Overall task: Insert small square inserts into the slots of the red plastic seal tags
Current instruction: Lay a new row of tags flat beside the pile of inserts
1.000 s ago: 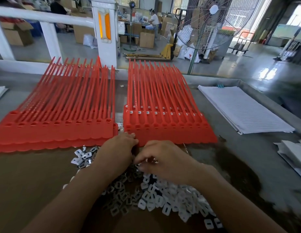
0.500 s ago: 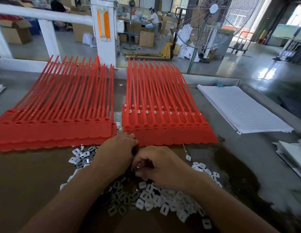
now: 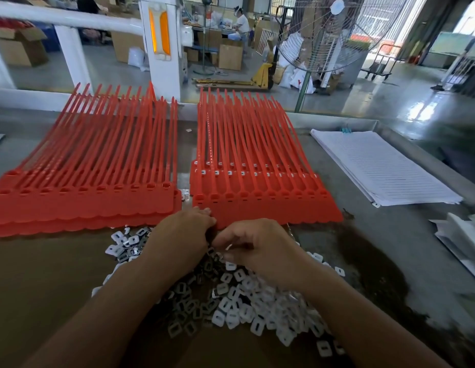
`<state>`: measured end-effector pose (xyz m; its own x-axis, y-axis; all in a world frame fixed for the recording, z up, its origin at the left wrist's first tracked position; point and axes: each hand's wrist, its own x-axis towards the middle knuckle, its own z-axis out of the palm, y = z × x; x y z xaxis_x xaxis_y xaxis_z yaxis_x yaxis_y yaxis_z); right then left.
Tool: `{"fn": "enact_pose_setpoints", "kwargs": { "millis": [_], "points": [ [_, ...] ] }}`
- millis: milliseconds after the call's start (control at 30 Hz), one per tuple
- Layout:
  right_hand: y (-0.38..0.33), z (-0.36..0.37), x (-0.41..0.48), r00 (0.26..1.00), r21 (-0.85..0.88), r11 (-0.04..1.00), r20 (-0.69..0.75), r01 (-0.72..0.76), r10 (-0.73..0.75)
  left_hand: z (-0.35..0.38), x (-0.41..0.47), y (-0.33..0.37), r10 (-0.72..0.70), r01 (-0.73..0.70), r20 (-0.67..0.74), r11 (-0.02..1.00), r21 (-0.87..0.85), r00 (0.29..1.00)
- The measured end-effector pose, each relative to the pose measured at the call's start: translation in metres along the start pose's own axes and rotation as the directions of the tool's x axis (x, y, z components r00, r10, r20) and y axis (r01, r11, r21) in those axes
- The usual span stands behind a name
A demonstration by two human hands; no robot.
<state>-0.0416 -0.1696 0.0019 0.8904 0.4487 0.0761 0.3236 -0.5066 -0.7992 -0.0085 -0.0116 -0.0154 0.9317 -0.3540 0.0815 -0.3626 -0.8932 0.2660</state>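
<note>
The left hand (image 3: 183,235) and the right hand (image 3: 257,248) are knuckle to knuckle over the far end of the pile of white square inserts (image 3: 244,301). Both are curled, backs up. The left hand's fingers are tucked out of sight beneath it, so I cannot tell whether it grips anything. Its knuckles sit against the near edge of the right stack of red seal tags (image 3: 257,205). The right hand's thumb and bent fingers point toward the left hand, with their tips down among the inserts. Whether it has one pinched I cannot tell.

The inserts spill back toward the person, between and under both forearms, onto a brown sheet (image 3: 45,288) that lies bare to the left. Just beyond the hands, the left stack of red seal tags (image 3: 85,203) and the right stack lie side by side with a narrow gap between them, their tails pointing away. On the right stack, the rear rows of heads show white inserts seated (image 3: 217,172).

To the right is open grey tabletop (image 3: 390,235), then a pile of lined paper (image 3: 377,166) by the raised rim (image 3: 374,123). More white sheets (image 3: 464,235) lie at the right edge. Past the rim stand a white post (image 3: 159,43) and a pedestal fan (image 3: 334,30).
</note>
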Motion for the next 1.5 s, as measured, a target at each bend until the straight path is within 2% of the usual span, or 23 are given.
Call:
{"fn": "enact_pose_setpoints", "kwargs": {
  "millis": [133, 333, 600, 800, 1033, 1200, 1367, 1500],
  "points": [
    [0.003, -0.002, 0.000, 0.999, 0.038, 0.999, -0.032, -0.031, 0.032, 0.000, 0.001, 0.000, -0.001, 0.000, 0.015, 1.000, 0.008, 1.000],
    [0.003, -0.007, 0.000, 0.999, 0.022, 0.999, 0.010, -0.035, 0.035, -0.001, -0.001, 0.001, -0.013, 0.013, 0.011, 1.000, 0.002, 1.000],
    [0.002, -0.006, -0.002, 0.998, 0.002, 1.000, 0.053, 0.025, -0.025, 0.000, -0.001, 0.001, -0.019, 0.019, 0.005, 1.000, 0.002, 1.000],
    [0.003, -0.008, -0.002, 0.999, -0.022, 0.999, -0.009, 0.035, -0.035, 0.002, -0.005, 0.004, -0.027, 0.027, -0.037, 1.000, 0.014, 0.999],
    [0.002, -0.024, 0.009, 0.992, -0.176, 0.984, -0.128, -0.014, -0.009, 0.003, -0.008, 0.008, 0.004, -0.002, -0.051, 0.999, 0.044, 0.999],
    [-0.005, -0.030, 0.040, 0.987, -0.275, 0.960, -0.159, -0.051, 0.007, 0.005, -0.009, 0.008, 0.012, -0.009, -0.078, 0.999, 0.038, 0.997],
    [0.001, -0.016, 0.080, 0.971, -0.250, 0.958, -0.226, -0.138, 0.081, 0.007, -0.011, 0.008, 0.043, -0.038, -0.080, 0.998, 0.055, 0.996],
    [0.005, 0.000, 0.099, 0.974, -0.258, 0.953, -0.197, -0.160, 0.111, 0.008, -0.010, 0.006, 0.060, -0.055, -0.095, 0.997, 0.062, 0.994]
  ]
}}
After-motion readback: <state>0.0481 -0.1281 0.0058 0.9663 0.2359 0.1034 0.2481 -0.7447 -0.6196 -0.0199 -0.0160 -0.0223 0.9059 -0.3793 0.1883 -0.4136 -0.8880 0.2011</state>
